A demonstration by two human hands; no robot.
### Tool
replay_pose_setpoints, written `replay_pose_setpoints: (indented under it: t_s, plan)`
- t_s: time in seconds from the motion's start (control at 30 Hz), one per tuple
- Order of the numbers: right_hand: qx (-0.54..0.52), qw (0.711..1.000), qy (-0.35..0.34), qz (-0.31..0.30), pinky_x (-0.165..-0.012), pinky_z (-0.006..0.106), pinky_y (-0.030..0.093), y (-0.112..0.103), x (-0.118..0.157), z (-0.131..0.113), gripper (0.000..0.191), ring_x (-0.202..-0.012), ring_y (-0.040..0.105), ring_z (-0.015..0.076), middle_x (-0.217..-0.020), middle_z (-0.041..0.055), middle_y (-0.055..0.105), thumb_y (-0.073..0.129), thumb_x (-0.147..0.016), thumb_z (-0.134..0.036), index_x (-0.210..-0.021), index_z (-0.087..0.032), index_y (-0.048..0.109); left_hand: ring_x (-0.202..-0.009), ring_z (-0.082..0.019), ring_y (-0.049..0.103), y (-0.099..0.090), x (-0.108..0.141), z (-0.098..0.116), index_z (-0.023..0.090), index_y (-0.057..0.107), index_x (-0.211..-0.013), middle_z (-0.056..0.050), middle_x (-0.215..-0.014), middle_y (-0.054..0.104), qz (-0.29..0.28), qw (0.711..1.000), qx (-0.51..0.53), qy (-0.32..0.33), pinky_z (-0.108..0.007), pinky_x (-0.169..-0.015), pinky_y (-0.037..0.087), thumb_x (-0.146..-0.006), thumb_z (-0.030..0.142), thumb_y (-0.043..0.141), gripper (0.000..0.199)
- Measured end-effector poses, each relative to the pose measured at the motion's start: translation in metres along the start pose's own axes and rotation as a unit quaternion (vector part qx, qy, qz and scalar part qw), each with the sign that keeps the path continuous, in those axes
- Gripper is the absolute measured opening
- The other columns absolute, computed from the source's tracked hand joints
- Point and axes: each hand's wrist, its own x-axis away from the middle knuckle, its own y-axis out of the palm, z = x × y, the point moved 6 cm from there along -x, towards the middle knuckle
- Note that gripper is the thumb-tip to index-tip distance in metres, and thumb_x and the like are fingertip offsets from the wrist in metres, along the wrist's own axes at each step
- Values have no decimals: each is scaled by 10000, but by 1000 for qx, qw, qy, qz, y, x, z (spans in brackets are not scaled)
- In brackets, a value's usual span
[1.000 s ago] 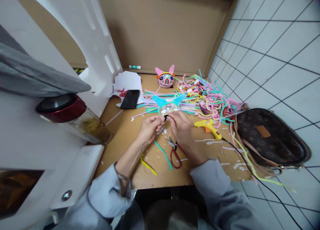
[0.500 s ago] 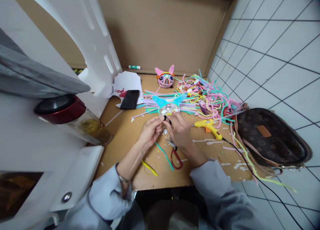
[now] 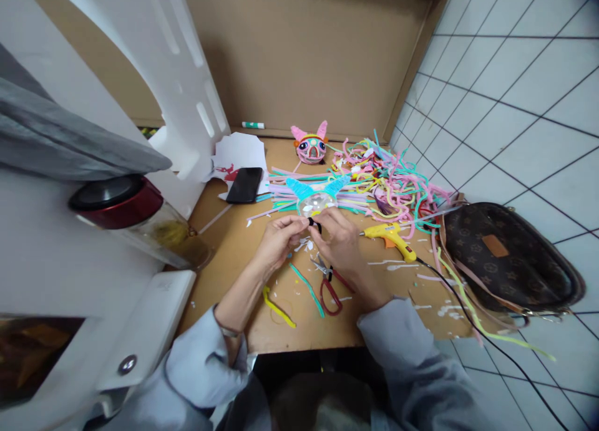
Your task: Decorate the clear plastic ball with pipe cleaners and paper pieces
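Between my fingertips is a short black strip (image 3: 315, 224), bent at one end. My left hand (image 3: 279, 242) pinches its left end, and my right hand (image 3: 339, 239) grips it from the right. Just beyond my fingers lies a clear round piece (image 3: 316, 203) with two blue fuzzy horns, on top of a bundle of pastel pipe cleaners (image 3: 353, 199). Red-handled scissors (image 3: 331, 294) rest below my right hand, partly hidden by it. A teal pipe cleaner (image 3: 307, 289) and a yellow one (image 3: 279, 309) lie nearer the table's front edge.
A yellow glue gun (image 3: 392, 237) with a black cord lies right of my hands. Behind are a finished pink-horned head (image 3: 311, 149), tangled pipe cleaners (image 3: 397, 181) and a phone (image 3: 245, 185) on paper. A brown bag (image 3: 510, 256) stands right, a glass bottle (image 3: 145, 222) left.
Both hands have shifted slightly, and my fingers are a little lower against the clear piece. More of the scissors shows beneath my right hand.
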Motion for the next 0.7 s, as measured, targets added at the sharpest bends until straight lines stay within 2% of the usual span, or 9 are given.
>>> replay_pose_setpoints:
  t_s: [0.2, 0.3, 0.5, 0.6, 0.7]
  plan:
    - [86, 996, -31, -12, -716, 312, 445, 0, -1, -7, 130, -813, 601, 212, -876, 84, 660, 535, -918, -193, -871, -180, 655, -516, -80, 444, -3, 0, 7, 142, 691, -653, 7, -570, 594, 19, 989, -118, 84, -215, -512, 316, -581, 350, 770, 234]
    - [98, 994, -31, -31, -725, 309, 430, 2, -1, -7, 145, -821, 585, 209, -880, 84, 657, 521, -922, -187, -866, -183, 655, -544, -96, 471, -3, -1, 10, 144, 692, -659, -1, -583, 608, 11, 979, -172, 108, -219, -529, 342, -613, 365, 753, 234]
    - [82, 994, -28, -68, -737, 319, 416, 7, -1, -7, 181, -819, 560, 208, -887, 92, 645, 497, -948, -191, -886, -167, 665, -585, -125, 531, -6, -6, 15, 140, 758, -724, -39, -657, 684, -41, 967, -216, 125, -236, -567, 396, -592, 413, 807, 307]
    - [75, 994, -23, -71, -742, 324, 435, 7, -1, -7, 200, -817, 575, 207, -886, 95, 646, 492, -958, -201, -889, -171, 677, -597, -135, 540, -7, -5, 18, 145, 756, -651, -53, -653, 693, -42, 962, -231, 140, -241, -578, 401, -592, 401, 831, 274]
    - [20, 998, -4, -58, -780, 331, 483, 4, -1, -4, 179, -888, 610, 219, -948, 100, 658, 506, -954, -209, -994, -179, 677, -535, -104, 474, -8, -3, 19, 144, 747, -628, -28, -579, 633, -28, 971, -195, 133, -222, -527, 346, -582, 386, 848, 266]
